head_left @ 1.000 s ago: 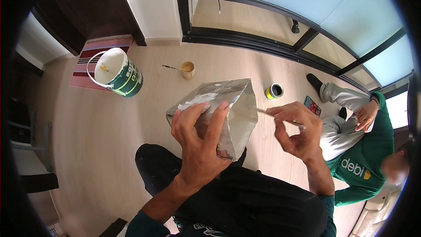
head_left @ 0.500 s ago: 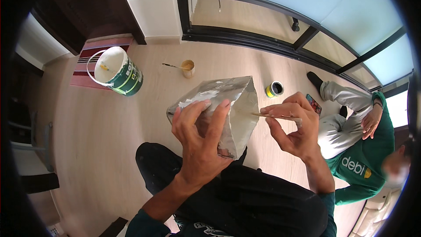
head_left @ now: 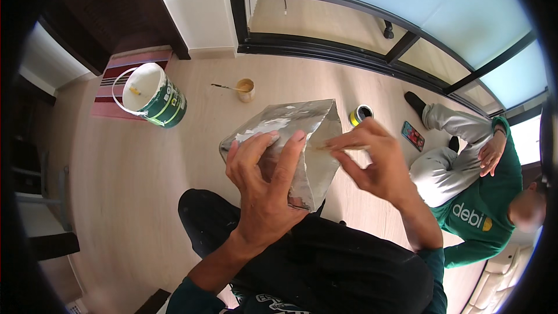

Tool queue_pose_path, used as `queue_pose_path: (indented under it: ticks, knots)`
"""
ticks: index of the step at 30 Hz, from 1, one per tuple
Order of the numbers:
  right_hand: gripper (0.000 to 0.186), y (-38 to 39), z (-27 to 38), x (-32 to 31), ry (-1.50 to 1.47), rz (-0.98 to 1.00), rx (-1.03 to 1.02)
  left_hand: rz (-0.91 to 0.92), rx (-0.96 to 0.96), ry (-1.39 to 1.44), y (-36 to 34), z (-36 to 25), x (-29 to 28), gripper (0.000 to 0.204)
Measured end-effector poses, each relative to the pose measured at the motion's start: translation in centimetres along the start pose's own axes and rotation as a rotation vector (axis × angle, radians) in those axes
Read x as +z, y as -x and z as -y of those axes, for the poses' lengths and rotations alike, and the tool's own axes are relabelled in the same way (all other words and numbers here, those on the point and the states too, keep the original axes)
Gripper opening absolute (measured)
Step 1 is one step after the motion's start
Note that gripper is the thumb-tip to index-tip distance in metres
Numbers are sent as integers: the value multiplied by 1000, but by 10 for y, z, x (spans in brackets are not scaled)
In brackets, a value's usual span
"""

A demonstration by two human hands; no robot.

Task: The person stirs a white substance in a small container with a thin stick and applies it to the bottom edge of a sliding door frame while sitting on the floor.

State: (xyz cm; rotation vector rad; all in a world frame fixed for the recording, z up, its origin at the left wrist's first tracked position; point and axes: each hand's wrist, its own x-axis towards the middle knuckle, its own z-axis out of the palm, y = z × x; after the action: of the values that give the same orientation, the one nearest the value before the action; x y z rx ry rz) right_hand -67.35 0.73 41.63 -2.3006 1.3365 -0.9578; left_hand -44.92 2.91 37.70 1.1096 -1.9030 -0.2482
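Observation:
My left hand grips a silver, foil-like box-shaped container from its near side, thumb and fingers spread over its top face. The container is tilted, with its open end and pale inside facing right. At that opening, my right hand pinches a thin tan stick, and the stick's tip is inside the mouth. Motion blurs the right hand, and its fingers hide most of the stick. The stick's exact kind cannot be made out.
A green-and-white paint bucket stands by a striped mat. Beyond the container are a small cup with a brush across it and a yellow-banded tin. At right, a person sits near a phone.
My right hand has moved left, taking the stick farther into the container's open end. The left hand and container have hardly moved.

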Motion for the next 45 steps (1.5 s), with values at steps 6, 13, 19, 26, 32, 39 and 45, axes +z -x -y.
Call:
queue_pose_path:
  ticks: [6,13,19,26,32,39,45]
  knots:
    - [21,14,-10,-30,-9,-255,18,-13,-3,-6,0,3,0,102]
    - [27,12,4,-22,146,-211,-117,-1,-8,-15,1,3,-1,103]
    - [27,11,4,-23,125,-186,-99,3,-7,-22,0,3,-2,102]
    - [26,11,1,-26,97,-212,-94,13,-24,-27,-1,1,-4,104]
    - [25,7,4,-24,78,-170,-80,2,-21,-17,-3,2,-4,101]
    - [23,11,2,-26,97,-204,-89,11,-43,-1,-3,2,-3,100]
    - [19,28,-28,-35,-439,-393,223,-21,-56,56,0,5,0,104]
